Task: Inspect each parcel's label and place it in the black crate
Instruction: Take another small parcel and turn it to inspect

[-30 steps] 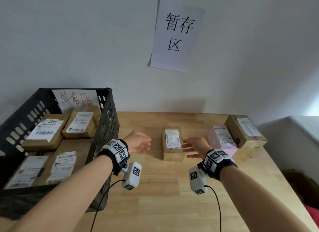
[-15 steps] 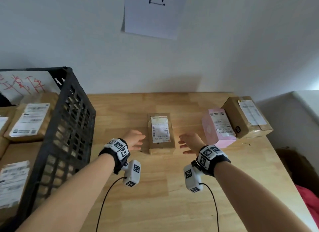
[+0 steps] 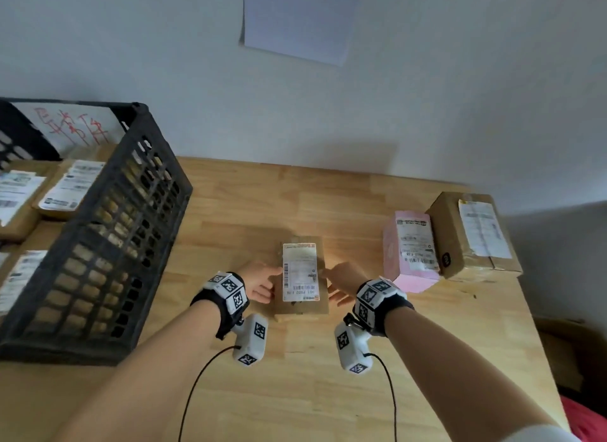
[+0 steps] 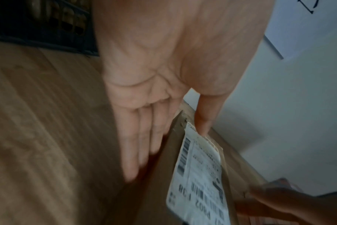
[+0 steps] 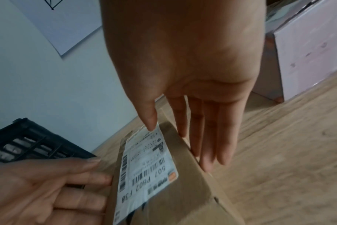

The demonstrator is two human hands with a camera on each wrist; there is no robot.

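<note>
A small brown parcel (image 3: 303,307) with a white label (image 3: 299,270) lies flat on the wooden table (image 3: 295,392), in the middle. My left hand (image 3: 262,285) lies against its left side, my right hand (image 3: 340,282) against its right side. In both wrist views the fingers (image 4: 144,149) run straight along the parcel's (image 5: 187,194) side walls and each thumb tip touches the label's far corner. The black crate (image 3: 108,251) stands at the left with several labelled parcels (image 3: 70,187) inside.
A pink parcel (image 3: 410,247) and a bigger brown parcel (image 3: 473,234) stand side by side at the table's right, close to my right hand. A paper sign (image 3: 295,20) hangs on the wall. The table's right edge drops off beside a red thing (image 3: 588,422).
Both hands have closed in from either side and now touch the small brown parcel. The head view has tipped down and to the right.
</note>
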